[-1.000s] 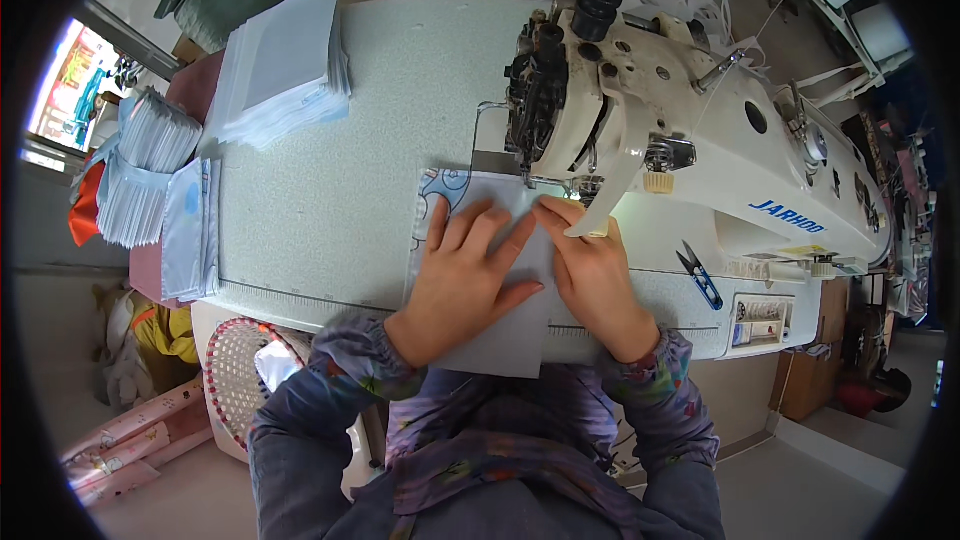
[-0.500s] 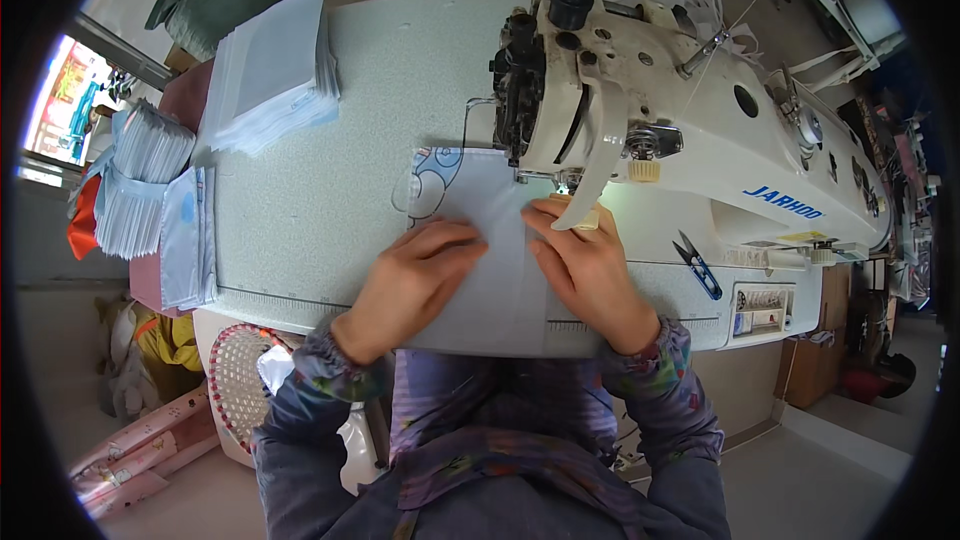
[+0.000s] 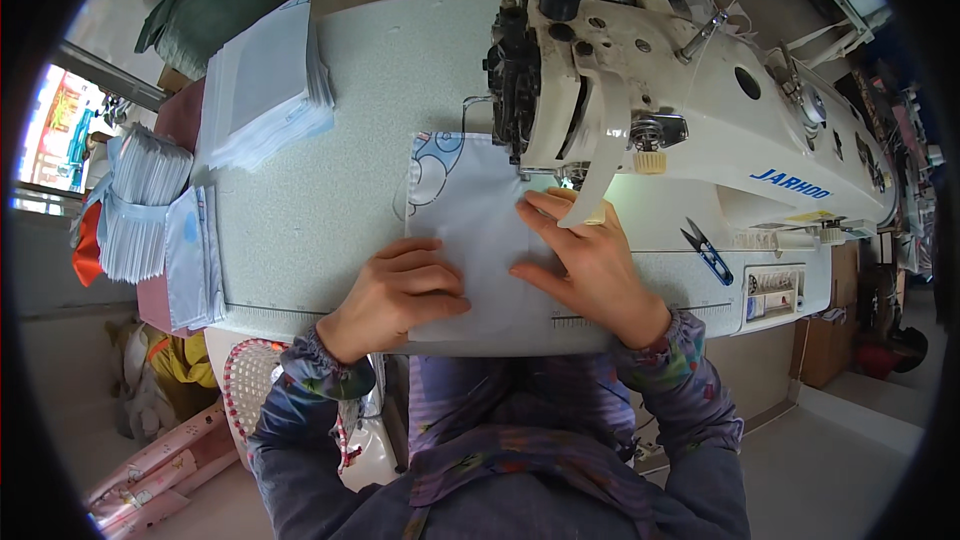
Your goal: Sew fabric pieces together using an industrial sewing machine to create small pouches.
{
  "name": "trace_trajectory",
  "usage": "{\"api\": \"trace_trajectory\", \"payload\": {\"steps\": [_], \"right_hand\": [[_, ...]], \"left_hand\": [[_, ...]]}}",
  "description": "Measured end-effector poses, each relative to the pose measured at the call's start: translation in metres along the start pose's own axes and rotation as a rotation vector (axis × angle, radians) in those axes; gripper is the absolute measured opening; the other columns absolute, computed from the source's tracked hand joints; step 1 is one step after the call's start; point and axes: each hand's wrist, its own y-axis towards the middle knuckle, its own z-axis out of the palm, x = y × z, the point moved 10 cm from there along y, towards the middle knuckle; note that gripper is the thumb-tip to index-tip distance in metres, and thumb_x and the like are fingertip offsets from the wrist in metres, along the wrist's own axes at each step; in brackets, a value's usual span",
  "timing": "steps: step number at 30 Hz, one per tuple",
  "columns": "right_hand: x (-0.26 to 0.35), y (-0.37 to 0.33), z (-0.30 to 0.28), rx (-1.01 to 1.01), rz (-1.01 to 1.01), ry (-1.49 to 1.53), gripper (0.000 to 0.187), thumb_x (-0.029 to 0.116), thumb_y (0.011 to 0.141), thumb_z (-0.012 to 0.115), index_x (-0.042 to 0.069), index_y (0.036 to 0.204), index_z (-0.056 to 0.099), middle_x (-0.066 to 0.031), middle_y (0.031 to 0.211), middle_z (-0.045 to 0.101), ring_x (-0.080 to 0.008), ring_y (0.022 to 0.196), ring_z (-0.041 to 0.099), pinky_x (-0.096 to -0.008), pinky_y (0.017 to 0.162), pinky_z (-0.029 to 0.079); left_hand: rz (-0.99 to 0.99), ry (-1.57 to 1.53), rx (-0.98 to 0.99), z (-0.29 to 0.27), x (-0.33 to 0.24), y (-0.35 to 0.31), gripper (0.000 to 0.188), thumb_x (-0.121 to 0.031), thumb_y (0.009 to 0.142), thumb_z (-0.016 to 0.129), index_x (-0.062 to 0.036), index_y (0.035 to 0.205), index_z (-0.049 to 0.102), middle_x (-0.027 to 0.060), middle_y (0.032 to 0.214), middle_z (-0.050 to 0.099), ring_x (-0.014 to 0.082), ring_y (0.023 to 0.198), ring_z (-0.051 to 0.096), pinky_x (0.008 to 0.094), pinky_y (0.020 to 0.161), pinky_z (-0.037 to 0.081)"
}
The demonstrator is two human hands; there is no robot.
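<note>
A pale bluish-white fabric piece [image 3: 480, 240] lies flat under the head of a white sewing machine [image 3: 690, 130]. Blue printed figures mark its far left corner. My left hand [image 3: 395, 295] rests on the near left part of the fabric, its fingers loosely bent and apart from the thumb. Close to the lit needle area, my right hand [image 3: 590, 265] lies on the right edge of the fabric with thumb and forefinger spread. A cream machine lever hides some of its fingertips, and the needle itself is hidden.
Thread snips [image 3: 708, 252] lie right of my right hand, beside a small compartment tray [image 3: 773, 295]. A stack of pale fabric pieces [image 3: 262, 80] stands at the far left. Bundled pieces [image 3: 140, 210] sit at the table's left end. A woven basket [image 3: 245, 390] is below the edge.
My left hand has slid back toward me along the fabric. The fabric has shifted slightly away from me. My right thumb has moved nearer to me, widening its gap from the forefinger.
</note>
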Motion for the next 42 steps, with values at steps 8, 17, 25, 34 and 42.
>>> {"api": "trace_trajectory", "payload": {"steps": [8,17,25,34,42], "right_hand": [[-0.003,0.002,0.004,0.057,0.042,0.016,0.065,0.027,0.084,0.092,0.003,0.14,0.07,-0.011,0.146,0.066,-0.036,0.133,0.065,-0.0507,0.108,0.051],[-0.003,0.004,0.004,0.055,0.02,-0.026,0.061,0.025,0.086,0.09,0.002,0.14,0.07,-0.0113,0.145,0.064,-0.0359,0.131,0.065,-0.0508,0.107,0.051],[0.001,0.006,0.002,0.023,0.011,-0.043,0.061,0.025,0.088,0.089,0.001,0.14,0.069,-0.0124,0.144,0.063,-0.0368,0.129,0.065,-0.0506,0.107,0.051],[-0.003,0.005,-0.001,-0.007,0.04,-0.012,0.053,0.019,0.09,0.086,0.001,0.138,0.071,-0.0134,0.14,0.066,-0.0369,0.125,0.066,-0.0496,0.105,0.051],[-0.009,0.004,-0.005,-0.101,0.042,0.031,0.043,0.001,0.092,0.077,0.005,0.134,0.074,-0.0125,0.134,0.073,-0.0388,0.117,0.069,-0.0477,0.101,0.054]], "left_hand": [[0.019,-0.117,-0.054,-0.001,0.033,0.019,0.022,-0.021,0.072,0.082,-0.0152,0.093,0.083,-0.0023,0.093,0.073,0.023,0.091,0.07,0.0402,0.086,0.055],[-0.02,-0.13,-0.115,-0.005,0.064,0.042,0.028,-0.004,0.069,0.085,-0.0164,0.095,0.085,-0.0017,0.093,0.073,0.0259,0.091,0.07,0.0401,0.087,0.055],[-0.048,-0.135,-0.15,-0.005,0.082,0.054,0.04,0.006,0.063,0.076,-0.016,0.095,0.083,-0.0007,0.094,0.072,0.0276,0.094,0.07,0.0416,0.084,0.058],[-0.159,0.086,-0.24,-0.003,0.051,0.059,0.038,0.004,0.067,0.074,-0.0158,0.099,0.082,-0.0009,0.089,0.067,0.0271,0.083,0.067,0.0414,0.071,0.059],[-0.27,0.279,-0.341,0.009,0.014,0.06,0.04,-0.002,0.074,0.074,-0.017,0.11,0.083,-0.0028,0.089,0.066,0.022,0.082,0.069,0.0371,0.069,0.059]]}}
